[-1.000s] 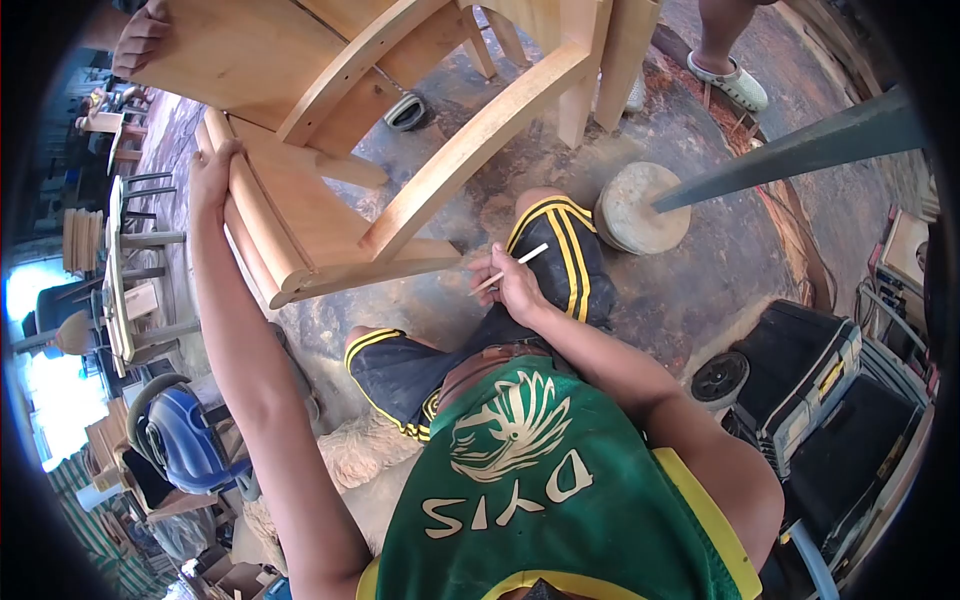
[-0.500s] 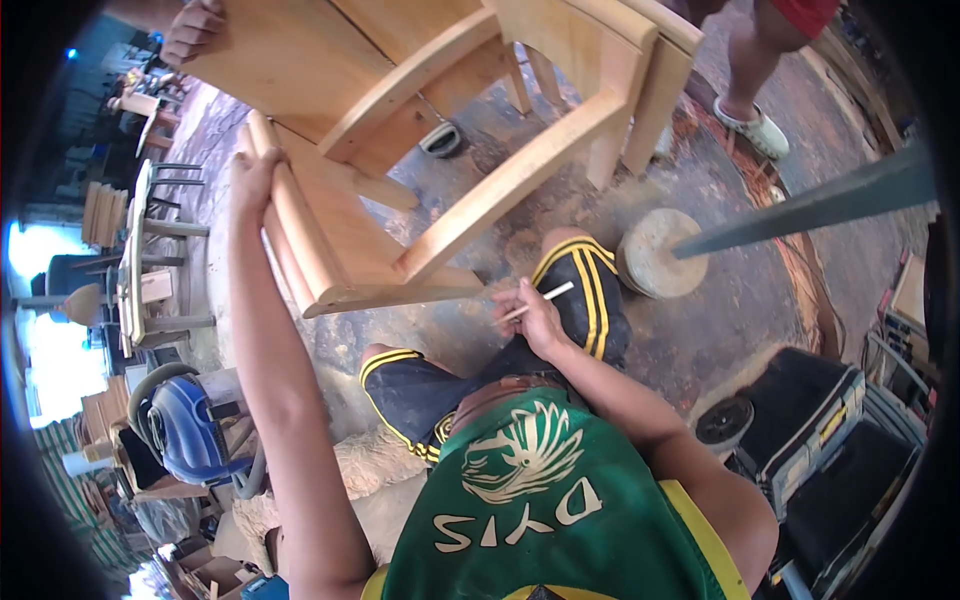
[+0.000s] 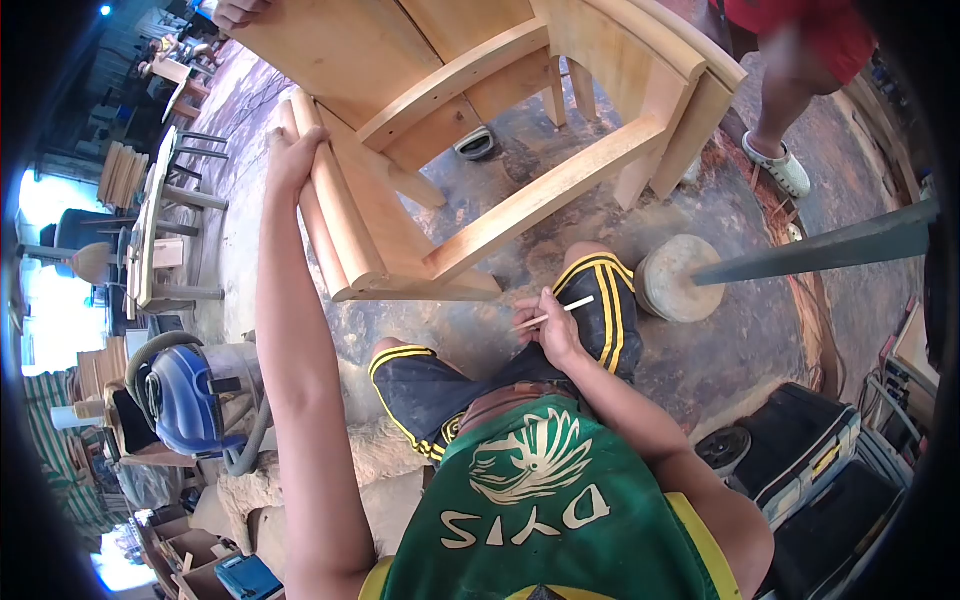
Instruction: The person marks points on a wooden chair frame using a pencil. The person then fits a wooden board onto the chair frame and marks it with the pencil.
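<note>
A pale wooden chair (image 3: pixel 560 205) with rails, legs and broad panels stands tilted before me on the floor. My left hand (image 3: pixel 298 160), arm stretched out, is wrapped round the rounded edge of its near left side. Close to my knee, my right hand (image 3: pixel 553 332) has its fingers closed on a thin pale stick (image 3: pixel 580 304); both of the stick's ends show. That hand is apart from the chair's lower corner. At the top left, another person's hand (image 3: pixel 240 12) rests on the chair's far panel.
A person in red shorts (image 3: pixel 800 50) stands at the right, wearing a light clog (image 3: pixel 778 168). A round weighted base (image 3: pixel 680 280) with a dark post stands beside my knee. A blue vacuum (image 3: pixel 185 400) is at the left, a black toolbox (image 3: pixel 795 440) at the right.
The whole view has shifted, so the chair and both hands sit farther right. My left hand keeps its hold on the chair, and my right hand still holds the stick.
</note>
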Demonstrator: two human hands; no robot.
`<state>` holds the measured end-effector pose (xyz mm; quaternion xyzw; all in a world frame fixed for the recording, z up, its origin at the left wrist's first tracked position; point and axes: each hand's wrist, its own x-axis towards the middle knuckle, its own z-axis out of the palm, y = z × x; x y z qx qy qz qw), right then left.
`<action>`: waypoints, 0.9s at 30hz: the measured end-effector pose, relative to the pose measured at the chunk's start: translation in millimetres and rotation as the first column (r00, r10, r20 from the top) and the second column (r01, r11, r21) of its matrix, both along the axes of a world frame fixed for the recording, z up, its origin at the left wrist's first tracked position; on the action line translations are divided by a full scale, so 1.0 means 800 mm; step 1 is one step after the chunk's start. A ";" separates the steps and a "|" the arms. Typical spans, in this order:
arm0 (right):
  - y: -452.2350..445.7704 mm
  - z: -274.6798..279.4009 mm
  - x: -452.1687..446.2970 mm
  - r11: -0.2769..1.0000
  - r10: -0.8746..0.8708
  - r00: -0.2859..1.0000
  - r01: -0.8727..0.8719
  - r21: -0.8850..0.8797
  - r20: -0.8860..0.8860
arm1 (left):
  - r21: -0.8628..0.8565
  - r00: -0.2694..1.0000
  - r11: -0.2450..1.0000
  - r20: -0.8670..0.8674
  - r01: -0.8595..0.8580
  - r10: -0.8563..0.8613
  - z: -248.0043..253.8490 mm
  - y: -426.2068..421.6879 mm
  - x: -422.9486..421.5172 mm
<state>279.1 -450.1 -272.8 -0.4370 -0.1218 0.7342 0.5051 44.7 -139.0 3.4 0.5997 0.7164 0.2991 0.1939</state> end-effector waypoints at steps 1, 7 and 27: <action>0.000 0.000 0.000 1.000 0.003 1.000 -0.003 0.004 0.009 | -0.005 1.000 1.000 0.007 0.009 -0.008 0.000 0.001 -0.001; -0.001 -0.005 -0.002 0.999 0.024 0.998 -0.026 0.031 0.059 | -0.019 0.999 1.000 0.032 0.016 -0.015 -0.002 0.003 -0.004; 0.113 0.230 0.172 0.760 -0.650 0.250 0.215 0.613 0.718 | 0.158 0.998 0.986 0.028 0.053 -0.059 -0.035 0.030 -0.030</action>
